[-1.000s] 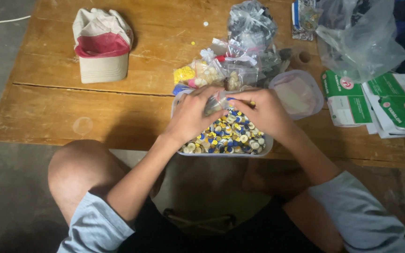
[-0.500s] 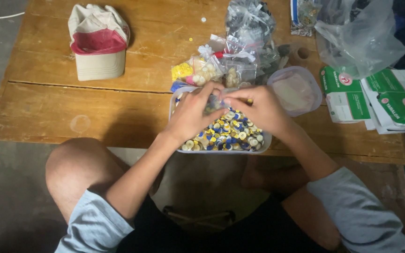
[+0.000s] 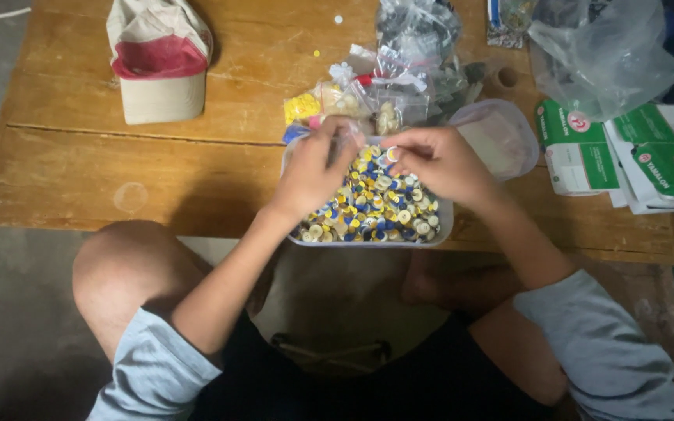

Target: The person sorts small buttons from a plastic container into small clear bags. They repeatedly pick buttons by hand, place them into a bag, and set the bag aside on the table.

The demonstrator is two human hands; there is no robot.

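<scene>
A clear plastic tray (image 3: 370, 241) sits at the near edge of the wooden table (image 3: 118, 171), filled with several small yellow, blue and white round pieces (image 3: 380, 206). My left hand (image 3: 313, 175) hovers over the tray's left side, its fingers pinched on what looks like a small clear bag (image 3: 346, 139). Over the tray's right side, my right hand (image 3: 442, 162) pinches one small round piece (image 3: 391, 153) between thumb and fingertips. The two hands are a short gap apart.
Small clear bags of parts (image 3: 399, 86) are piled just behind the tray, with a clear lid (image 3: 505, 140) to its right. A white and red cap (image 3: 161, 66) lies far left. Green and white boxes (image 3: 587, 144) and a large clear bag (image 3: 602, 54) sit at right. My bare knee (image 3: 126, 269) is below the table edge.
My hands were pressed together over the tray's far edge; they have drawn slightly apart, the right one now holding a single small piece. The view shifted a little.
</scene>
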